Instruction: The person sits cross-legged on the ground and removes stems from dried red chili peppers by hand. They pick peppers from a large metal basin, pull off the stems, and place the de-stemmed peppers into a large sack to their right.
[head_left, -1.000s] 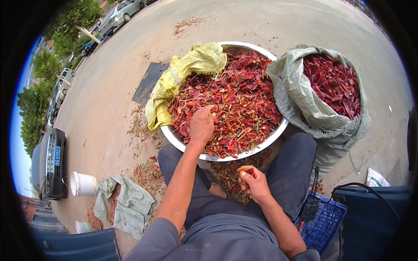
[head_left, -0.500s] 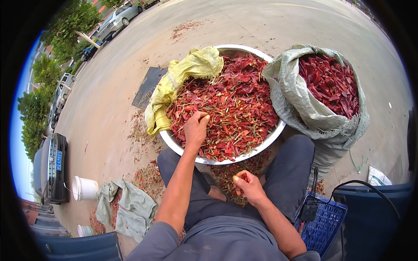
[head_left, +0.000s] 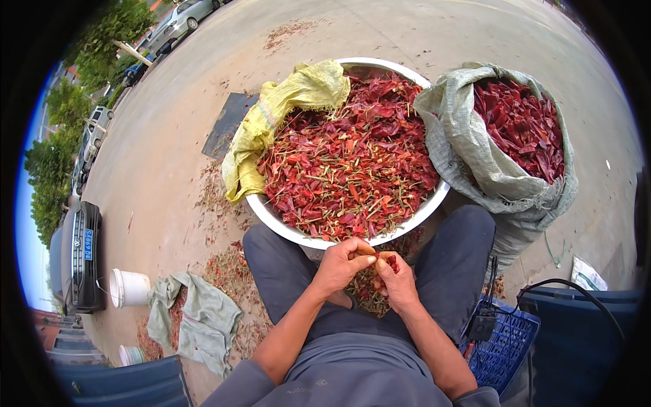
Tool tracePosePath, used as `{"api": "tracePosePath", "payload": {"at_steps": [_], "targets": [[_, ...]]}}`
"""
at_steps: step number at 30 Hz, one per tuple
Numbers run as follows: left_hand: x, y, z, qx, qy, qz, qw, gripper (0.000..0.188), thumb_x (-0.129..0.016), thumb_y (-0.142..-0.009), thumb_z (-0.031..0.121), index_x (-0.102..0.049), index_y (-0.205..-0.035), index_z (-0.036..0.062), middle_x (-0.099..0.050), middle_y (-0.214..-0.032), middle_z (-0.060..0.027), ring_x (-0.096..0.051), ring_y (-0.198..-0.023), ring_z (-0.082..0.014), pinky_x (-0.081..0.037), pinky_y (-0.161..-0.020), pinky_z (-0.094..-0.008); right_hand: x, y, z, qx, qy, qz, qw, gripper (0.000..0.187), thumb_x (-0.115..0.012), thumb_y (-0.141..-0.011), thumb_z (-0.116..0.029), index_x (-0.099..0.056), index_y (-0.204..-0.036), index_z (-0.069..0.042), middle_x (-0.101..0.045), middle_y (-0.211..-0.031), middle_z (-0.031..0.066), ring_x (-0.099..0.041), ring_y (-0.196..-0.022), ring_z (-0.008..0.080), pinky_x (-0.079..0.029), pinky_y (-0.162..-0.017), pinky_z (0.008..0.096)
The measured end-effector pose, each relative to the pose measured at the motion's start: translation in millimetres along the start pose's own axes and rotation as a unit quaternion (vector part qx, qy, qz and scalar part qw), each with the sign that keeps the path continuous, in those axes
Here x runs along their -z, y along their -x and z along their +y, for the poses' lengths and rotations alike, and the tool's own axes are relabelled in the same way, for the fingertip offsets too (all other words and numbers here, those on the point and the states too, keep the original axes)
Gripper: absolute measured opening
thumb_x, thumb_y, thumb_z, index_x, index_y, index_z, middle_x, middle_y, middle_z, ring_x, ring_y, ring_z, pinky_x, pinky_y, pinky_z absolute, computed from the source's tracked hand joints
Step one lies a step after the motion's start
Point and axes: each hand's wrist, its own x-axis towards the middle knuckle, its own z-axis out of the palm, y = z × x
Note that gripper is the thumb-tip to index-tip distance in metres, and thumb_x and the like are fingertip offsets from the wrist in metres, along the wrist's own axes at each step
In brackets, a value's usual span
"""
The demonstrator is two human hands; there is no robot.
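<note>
A wide metal basin (head_left: 276,227) sits in front of my knees, heaped with dried red chili peppers (head_left: 346,163), their pale stems mixed in. My left hand (head_left: 341,268) and my right hand (head_left: 399,285) meet just below its near rim. With thumb and forefinger, the left pinches at a bit of dried red chili at the right fingertips. Curled fingers of my right hand hold red chili pieces (head_left: 391,262), partly hidden. Over the basin's left side lies a yellow woven sack (head_left: 252,152). A grey-white woven sack (head_left: 461,146) full of red chilies stands on the right.
Stems and scraps (head_left: 230,275) litter the ground between and beside my legs. At left are a white bucket (head_left: 130,288), a crumpled pale sack (head_left: 203,315) and a parked car (head_left: 78,258). A blue plastic basket (head_left: 502,346) with a black cable stands near my right arm.
My left hand has come from the heap in the basin down and right to the right hand, and its fingers now touch there. The right hand has shifted slightly.
</note>
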Motion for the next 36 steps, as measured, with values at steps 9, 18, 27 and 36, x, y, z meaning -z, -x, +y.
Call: {"api": "tracePosePath", "payload": {"at_steps": [9,18,27,36], "targets": [[50,-63,32,-0.14,-0.163,0.279,0.936,0.019,-0.069,-0.088,0.007,-0.067,-0.105,-0.0011,-0.071,-0.086,-0.0076,-0.065,-0.074,-0.0129,-0.051,-0.067,-0.0278,4,-4,3,-0.017,-0.033,0.0,0.999,0.022,-0.059,-0.1,-0.028,-0.056,-0.097,-0.007,-0.06,-0.077,0.0027,-0.052,-0.055,0.0081,-0.035,-0.042,0.0212],[134,-153,27,-0.046,-0.464,0.312,0.828,0.03,-0.071,-0.085,0.017,-0.065,-0.111,0.0033,-0.069,-0.089,-0.0161,-0.066,-0.084,-0.0307,-0.05,-0.08,-0.0391,6,5,-3,-0.046,-0.023,-0.037,0.998,0.016,-0.061,-0.095,-0.013,-0.052,-0.107,-0.006,-0.067,-0.092,0.0099,-0.056,-0.059,0.0076,-0.037,-0.043,0.0197],[102,-109,27,-0.157,-0.086,0.25,0.951,0.031,-0.056,-0.096,0.008,-0.061,-0.126,-0.0014,-0.071,-0.095,-0.0081,-0.063,-0.081,-0.0116,-0.05,-0.075,-0.0256,4,0,8,-0.025,0.023,-0.049,0.998,0.019,-0.062,-0.097,-0.022,-0.059,-0.105,-0.005,-0.059,-0.079,0.0006,-0.054,-0.058,0.0072,-0.037,-0.045,0.0213],[15,-19,28,-0.179,-0.305,0.092,0.931,0.015,-0.067,-0.082,0.002,-0.069,-0.097,-0.0001,-0.067,-0.074,-0.0094,-0.063,-0.063,-0.0157,-0.049,-0.059,-0.029,5,-4,1,0.038,0.018,0.037,0.998,0.047,-0.071,-0.089,-0.049,-0.061,-0.11,-0.008,-0.056,-0.077,-0.0018,-0.052,-0.058,0.0061,-0.036,-0.046,0.0198]]}}
